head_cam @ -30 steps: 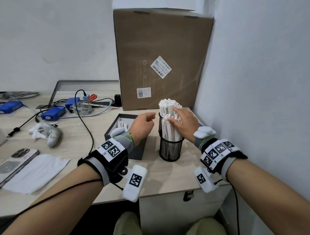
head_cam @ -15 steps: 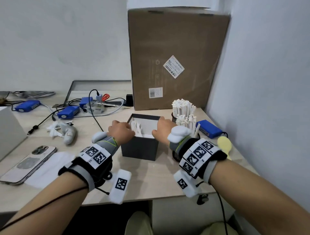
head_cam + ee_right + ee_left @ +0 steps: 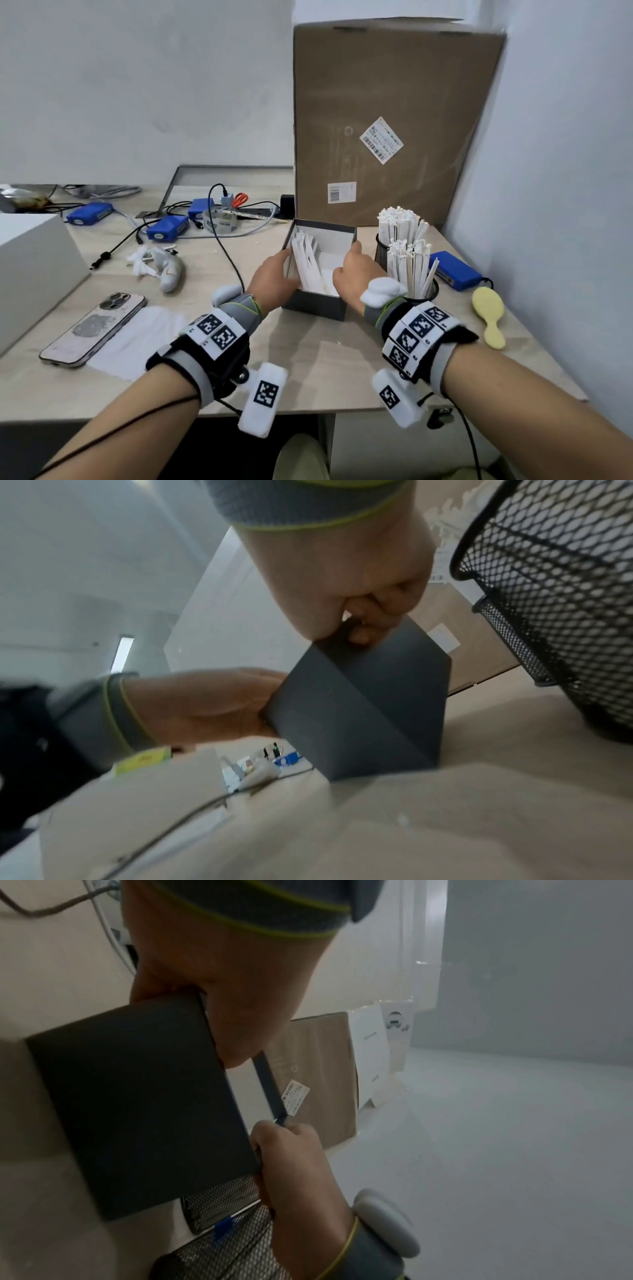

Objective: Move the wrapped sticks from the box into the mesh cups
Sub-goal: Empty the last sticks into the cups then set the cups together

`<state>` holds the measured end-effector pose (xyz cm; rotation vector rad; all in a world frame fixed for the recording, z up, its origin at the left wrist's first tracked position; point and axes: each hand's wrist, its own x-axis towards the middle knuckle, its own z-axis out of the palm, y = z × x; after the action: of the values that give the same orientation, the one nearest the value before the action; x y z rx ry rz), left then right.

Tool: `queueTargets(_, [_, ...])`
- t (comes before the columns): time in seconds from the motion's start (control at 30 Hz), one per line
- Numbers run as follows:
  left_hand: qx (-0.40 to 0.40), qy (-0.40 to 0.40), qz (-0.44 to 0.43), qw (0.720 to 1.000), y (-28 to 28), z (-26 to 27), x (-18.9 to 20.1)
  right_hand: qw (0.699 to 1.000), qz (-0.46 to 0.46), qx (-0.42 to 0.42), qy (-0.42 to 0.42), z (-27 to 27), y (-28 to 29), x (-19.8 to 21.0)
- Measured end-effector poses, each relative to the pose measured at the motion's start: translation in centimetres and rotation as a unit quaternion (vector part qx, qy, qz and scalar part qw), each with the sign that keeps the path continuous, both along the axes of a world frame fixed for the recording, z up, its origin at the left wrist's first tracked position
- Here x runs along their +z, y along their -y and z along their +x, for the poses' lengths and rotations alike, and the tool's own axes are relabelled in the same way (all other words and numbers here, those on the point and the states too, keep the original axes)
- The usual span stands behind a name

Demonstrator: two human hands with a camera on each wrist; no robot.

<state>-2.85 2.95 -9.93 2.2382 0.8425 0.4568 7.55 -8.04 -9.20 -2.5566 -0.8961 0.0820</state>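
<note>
A dark open box [image 3: 317,303] stands mid-table with several white wrapped sticks [image 3: 306,263] leaning against its left inside wall. My left hand [image 3: 274,279] grips the box's left wall and my right hand [image 3: 356,272] grips its right wall. The left wrist view shows the box [image 3: 137,1102] from below between both hands. In the right wrist view my curled right fingers [image 3: 380,607] pinch the box [image 3: 359,710] rim. Two black mesh cups [image 3: 381,248] [image 3: 432,289] stand just right of the box. Both are packed with upright wrapped sticks [image 3: 409,260].
A tall cardboard carton [image 3: 394,102] stands behind the box against the right wall. A blue device [image 3: 454,270] and a yellow hairbrush [image 3: 489,317] lie right of the cups. A phone [image 3: 92,329], white paper [image 3: 137,339], cables and blue packs [image 3: 168,229] cover the left side.
My right hand left the sticks in the cup and my left hand left the cup's side. Both moved to the box and took hold of its side walls.
</note>
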Motion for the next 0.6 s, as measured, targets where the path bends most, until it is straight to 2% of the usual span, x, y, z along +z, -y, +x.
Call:
queueTargets(0.13, [-0.012, -0.040, 0.012, 0.999, 0.5, 0.2, -0.5, 0.996, -0.012, -0.018, 0.081, -1.0, 0.4, -1.1])
queueTargets(0.2, [0.003, -0.054, 0.020, 0.998, 0.7, 0.3, -0.8, 0.997, -0.009, -0.020, 0.080, -1.2, 0.3, -1.7])
queueTargets(0.3, [0.067, -0.083, 0.093, 0.990, 1.8, 0.7, -0.7, 0.998, -0.004, -0.018, 0.059, -1.5, 0.2, -2.2])
queueTargets(0.37, [0.105, -0.060, 0.135, 0.983, 2.8, 0.7, -0.1, 0.998, -0.005, -0.028, 0.062, -1.6, 0.1, -2.4])
queueTargets(0.43, [0.108, -0.042, 0.153, 0.981, 3.5, 0.5, 0.2, 0.997, -0.008, -0.032, 0.068, -1.6, 0.1, -2.6])
queueTargets(0.5, [0.076, -0.050, 0.133, 0.987, 3.9, 0.3, 0.1, 0.998, -0.009, -0.027, 0.064, -1.5, 0.0, -2.6])
queueTargets(0.6, [0.034, -0.055, 0.025, 0.998, 4.0, 0.5, -0.5, 0.999, -0.003, -0.016, 0.047, -1.5, 0.3, -2.5])
